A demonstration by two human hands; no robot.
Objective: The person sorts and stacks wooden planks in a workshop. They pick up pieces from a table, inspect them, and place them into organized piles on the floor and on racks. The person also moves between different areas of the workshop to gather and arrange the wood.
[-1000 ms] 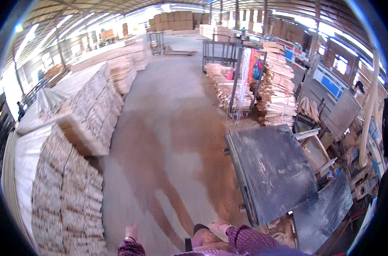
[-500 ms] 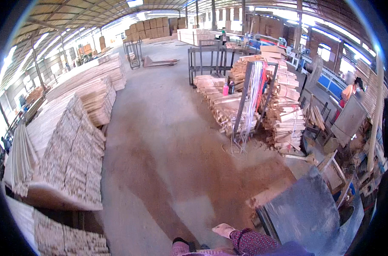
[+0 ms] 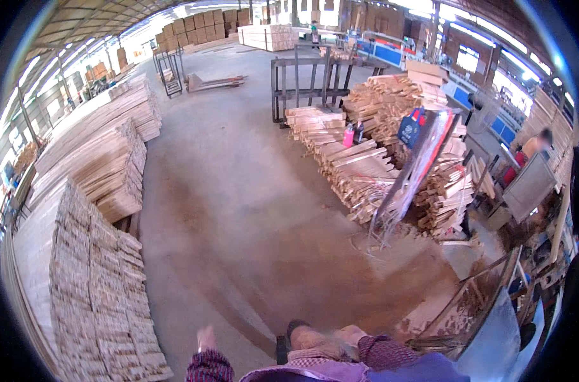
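Observation:
My left hand (image 3: pixel 207 339) is held out at the lower edge, past a dark checked cuff, over the concrete floor. Motion blurs its fingers, and no thing shows in it. My right hand (image 3: pixel 349 335) is in front of my body, below a purple patterned sleeve (image 3: pixel 386 354). Its fingers are smeared too, so their pose is unclear, and I see no object in them. Close by, a dark shoe tip (image 3: pixel 296 326) shows beneath me. Neither hand touches the wood; the tall stack of wooden strips (image 3: pixel 105 286) is the nearest to my left hand.
More board stacks (image 3: pixel 105 165) line the left side. At right are piled wood pieces (image 3: pixel 366 165) with a pink bottle (image 3: pixel 348 135), a blue bag (image 3: pixel 410 129) and a leaning post of plastic straps (image 3: pixel 417 169). A pallet jack (image 3: pixel 216 83) stands farther off. A person (image 3: pixel 536 146) is at far right.
My left hand has come into view at the lower edge. The view has shifted: the left stacks and the strap post appear nearer, and the metal sheet at lower right has slid toward the rim.

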